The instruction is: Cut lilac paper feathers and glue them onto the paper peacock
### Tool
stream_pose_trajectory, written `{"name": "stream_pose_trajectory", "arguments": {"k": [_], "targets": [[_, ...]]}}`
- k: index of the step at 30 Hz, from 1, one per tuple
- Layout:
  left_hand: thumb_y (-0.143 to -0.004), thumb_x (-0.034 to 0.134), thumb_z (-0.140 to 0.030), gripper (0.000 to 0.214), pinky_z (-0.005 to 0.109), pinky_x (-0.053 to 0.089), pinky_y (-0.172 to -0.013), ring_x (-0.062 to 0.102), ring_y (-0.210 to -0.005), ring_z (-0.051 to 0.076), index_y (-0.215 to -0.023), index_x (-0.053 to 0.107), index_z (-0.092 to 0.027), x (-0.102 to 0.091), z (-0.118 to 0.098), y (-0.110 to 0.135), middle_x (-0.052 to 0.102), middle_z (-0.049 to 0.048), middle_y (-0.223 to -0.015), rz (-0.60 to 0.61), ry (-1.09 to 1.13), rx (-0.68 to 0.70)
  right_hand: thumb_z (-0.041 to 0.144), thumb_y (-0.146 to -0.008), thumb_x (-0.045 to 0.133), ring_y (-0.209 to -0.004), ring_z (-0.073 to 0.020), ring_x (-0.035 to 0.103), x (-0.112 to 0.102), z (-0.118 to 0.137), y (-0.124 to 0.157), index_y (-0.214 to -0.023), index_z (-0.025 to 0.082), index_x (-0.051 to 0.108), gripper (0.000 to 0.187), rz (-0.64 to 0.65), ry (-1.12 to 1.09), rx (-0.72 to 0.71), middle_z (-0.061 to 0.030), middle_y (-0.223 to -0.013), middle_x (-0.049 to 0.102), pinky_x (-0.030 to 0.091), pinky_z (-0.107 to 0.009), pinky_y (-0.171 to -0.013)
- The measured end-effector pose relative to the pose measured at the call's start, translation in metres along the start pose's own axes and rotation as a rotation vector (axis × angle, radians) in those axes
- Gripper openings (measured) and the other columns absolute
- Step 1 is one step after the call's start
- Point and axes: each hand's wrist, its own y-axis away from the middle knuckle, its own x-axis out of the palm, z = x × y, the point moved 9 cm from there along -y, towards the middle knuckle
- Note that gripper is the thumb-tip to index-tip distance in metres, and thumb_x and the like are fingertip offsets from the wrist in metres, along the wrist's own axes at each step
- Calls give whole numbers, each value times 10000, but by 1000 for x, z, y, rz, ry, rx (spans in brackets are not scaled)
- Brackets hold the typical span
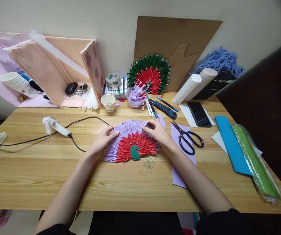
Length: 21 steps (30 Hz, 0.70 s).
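Observation:
A paper peacock fan [136, 143] lies on the table in front of me. Its outer rows are purple, its inner rows red, and a green bird head sits at the bottom middle. My left hand [105, 138] grips the upper left edge, thumb on top and fingers mostly beneath. On the upper right edge, my right hand [158, 132] pinches the purple paper the same way. Black-handled scissors [188, 136] lie beside my right forearm, partly on a purple paper sheet [177, 171].
A glue gun [57, 125] with its black cord lies at left. Behind the fan stand a paper cup [108, 102], a bowl of purple scraps [136, 101] and a blue cutter [163, 109]. A phone [199, 114] and a green crepe roll [255, 163] are at right.

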Motion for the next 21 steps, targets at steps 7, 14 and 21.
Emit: {"name": "stream_pose_trajectory", "arguments": {"k": [7,14,21], "targets": [[-700,668,-392,388,324,424,-869,593,-952,224,-1007,624,-158,-2,-1,1,653,79,-1059,-17,-18,11,375,-670,638,-604,-121,473,0,3,-1,-661,165,570,221,-14,-8,65,27,-626,532,377,-261,-615],[-704,667,-377,368,323,425,-867,594,-957,225,-997,623,-159,-1,-1,0,654,76,-1056,-15,-12,3,382,-667,631,-592,-117,458,-1,2,-1,-644,171,567,222,-21,-19,82,32,-615,527,361,-254,-606],[-703,665,-378,368,335,427,-873,590,-977,236,-986,616,-147,2,-1,2,659,81,-1041,-11,6,-21,418,-704,585,-629,-130,476,-2,-4,-1,-663,180,590,241,-23,-61,112,17,-654,554,362,-245,-615]]}}
